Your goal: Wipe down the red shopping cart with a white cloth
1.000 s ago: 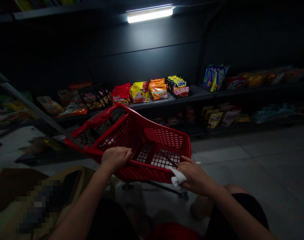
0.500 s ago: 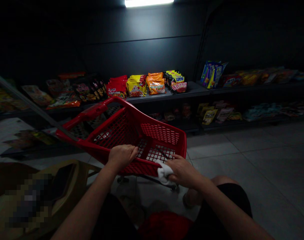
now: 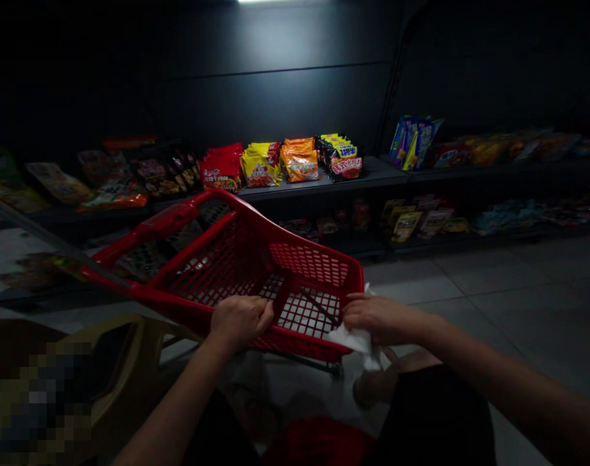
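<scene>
A red plastic shopping cart with mesh sides stands in front of me, its push handle toward the left. My left hand is closed around the near rim of the basket. At the front right corner, my right hand grips a white cloth, which bunches under the fingers and hangs down outside the basket. Whether it is fabric or paper I cannot tell. A dark thin rod lies across the basket's mesh floor.
Dark shelves run behind the cart, with red noodle packs, yellow packs, orange packs and other snack bags. A tan stool with a dark flat object on it stands at my left. Pale floor tiles lie to the right.
My right hand has moved right along the rim to the corner with the cloth, which now hangs looser. My left hand keeps its grip. The cart's handle end has shifted slightly left.
</scene>
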`<state>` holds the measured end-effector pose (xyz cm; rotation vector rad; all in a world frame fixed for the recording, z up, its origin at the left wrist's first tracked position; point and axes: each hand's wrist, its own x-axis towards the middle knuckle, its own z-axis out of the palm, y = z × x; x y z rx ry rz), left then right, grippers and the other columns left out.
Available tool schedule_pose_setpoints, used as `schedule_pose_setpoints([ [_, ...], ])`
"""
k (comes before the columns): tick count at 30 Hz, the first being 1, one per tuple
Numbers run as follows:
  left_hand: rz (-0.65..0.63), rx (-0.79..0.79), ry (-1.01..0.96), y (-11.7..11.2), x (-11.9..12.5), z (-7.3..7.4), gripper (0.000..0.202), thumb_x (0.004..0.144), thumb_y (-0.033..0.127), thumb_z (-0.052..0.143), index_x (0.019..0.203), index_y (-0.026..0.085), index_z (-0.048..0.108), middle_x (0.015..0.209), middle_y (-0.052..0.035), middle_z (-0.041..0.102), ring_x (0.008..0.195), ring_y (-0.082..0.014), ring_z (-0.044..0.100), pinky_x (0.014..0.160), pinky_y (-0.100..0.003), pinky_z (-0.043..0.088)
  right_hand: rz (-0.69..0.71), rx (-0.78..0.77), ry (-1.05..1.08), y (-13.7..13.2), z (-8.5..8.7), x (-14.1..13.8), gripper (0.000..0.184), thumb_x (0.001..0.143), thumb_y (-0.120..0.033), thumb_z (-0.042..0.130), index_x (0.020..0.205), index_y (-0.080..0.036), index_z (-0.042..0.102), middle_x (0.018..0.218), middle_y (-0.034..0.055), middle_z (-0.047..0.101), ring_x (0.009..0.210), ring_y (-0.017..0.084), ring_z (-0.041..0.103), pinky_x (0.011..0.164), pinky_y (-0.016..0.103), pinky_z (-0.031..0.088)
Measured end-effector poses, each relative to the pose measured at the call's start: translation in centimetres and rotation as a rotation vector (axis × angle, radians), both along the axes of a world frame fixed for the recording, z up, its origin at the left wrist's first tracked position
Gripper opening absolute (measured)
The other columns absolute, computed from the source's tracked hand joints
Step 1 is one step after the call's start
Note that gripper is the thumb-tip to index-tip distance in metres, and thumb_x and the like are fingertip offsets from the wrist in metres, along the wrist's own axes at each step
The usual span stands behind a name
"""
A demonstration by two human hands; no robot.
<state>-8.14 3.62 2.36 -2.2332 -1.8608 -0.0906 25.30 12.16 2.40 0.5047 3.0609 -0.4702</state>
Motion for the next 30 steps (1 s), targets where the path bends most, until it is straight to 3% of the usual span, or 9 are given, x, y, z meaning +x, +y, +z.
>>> schedule_pose_setpoints([
  [3,-0.009,0.014,0.003,0.2,-0.4,-0.2,0.048,0.096,0.041,0.035,0.071,0.023,0.072,0.075,-0.0033,0.075,0.070,-0.0202,0.069,0.060,-0.031,0.038,-0.024,0.056,0.040,4.7,-0.6,1.3,0.025,0.081,-0.007,0.057,0.099,-0.022,0.067,0.112,0.0042,0.070,0.119,0.018,0.057,0.116,0.042,0.024],
  [6,0.003,0.013,-0.002,0.4,-0.4,-0.4,0.050,0.096,0.041,0.034,0.071,0.023,0.072,0.076,-0.0037,0.075,0.071,-0.0204,0.069,0.060,-0.031,0.038,-0.132,0.123,0.066,6.2,-1.4,1.5,0.024,0.085,-0.006,0.052,0.095,-0.021,0.067,0.110,0.0041,0.069,0.126,0.020,0.053,0.118,0.046,0.019],
  [10,0.086,-0.009,0.005,0.6,-0.3,-0.6,0.054,0.097,0.042,0.030,0.073,0.022,0.075,0.079,-0.0061,0.077,0.070,-0.0223,0.070,0.059,-0.031,0.037,-0.096,0.199,0.050,0.8,-2.3,-0.8,0.018,0.089,-0.009,0.052,0.087,-0.021,0.065,0.095,0.0035,0.068,0.107,0.020,0.059,0.114,0.046,0.027],
  [13,0.123,-0.004,0.018,0.5,-0.7,-0.5,0.057,0.097,0.042,0.029,0.074,0.021,0.076,0.079,-0.0077,0.077,0.070,-0.0234,0.070,0.059,-0.031,0.038,-0.040,0.185,0.014,-4.9,-2.2,-3.0,0.011,0.089,-0.012,0.054,0.090,-0.019,0.063,0.089,0.0049,0.067,0.089,0.021,0.059,0.096,0.038,0.043],
  [16,0.088,-0.010,0.014,0.1,-1.6,-0.2,0.055,0.096,0.041,0.031,0.070,0.021,0.074,0.076,-0.0070,0.076,0.069,-0.0216,0.069,0.061,-0.031,0.039,-0.017,0.110,0.027,-7.6,-1.8,-3.9,0.013,0.085,-0.012,0.057,0.097,-0.017,0.063,0.091,0.0064,0.067,0.085,0.021,0.057,0.082,0.034,0.045],
  [20,0.009,-0.019,-0.003,-0.6,-3.1,-0.2,0.051,0.095,0.041,0.034,0.067,0.022,0.072,0.074,-0.0058,0.075,0.071,-0.0195,0.069,0.064,-0.029,0.040,0.097,0.017,0.082,-4.5,-1.6,-2.4,0.022,0.084,-0.009,0.055,0.100,-0.021,0.065,0.097,0.0037,0.068,0.095,0.019,0.059,0.101,0.037,0.039],
  [25,-0.057,-0.006,-0.007,-1.2,-3.7,-0.4,0.047,0.095,0.038,0.036,0.067,0.023,0.071,0.074,-0.0042,0.074,0.071,-0.0186,0.068,0.066,-0.030,0.041,-0.142,0.121,0.162,1.9,-2.9,0.4,0.024,0.088,-0.009,0.052,0.103,-0.022,0.066,0.107,0.0038,0.068,0.113,0.019,0.056,0.117,0.046,0.021],
  [27,-0.059,0.012,-0.005,-1.3,-3.6,-0.4,0.047,0.096,0.037,0.035,0.067,0.023,0.070,0.075,-0.0034,0.075,0.071,-0.0183,0.068,0.067,-0.030,0.042,-0.233,0.171,0.207,1.7,-3.8,0.5,0.020,0.090,-0.012,0.051,0.099,-0.021,0.067,0.106,0.0047,0.067,0.112,0.020,0.055,0.117,0.047,0.022],
  [30,-0.028,0.026,0.000,-1.4,-3.6,-0.4,0.050,0.097,0.038,0.035,0.066,0.023,0.070,0.073,-0.0032,0.074,0.069,-0.0181,0.067,0.065,-0.030,0.041,-0.280,0.189,0.258,-2.3,-5.1,-0.9,0.018,0.092,-0.013,0.050,0.094,-0.022,0.066,0.101,0.0043,0.066,0.107,0.020,0.056,0.117,0.047,0.023],
])
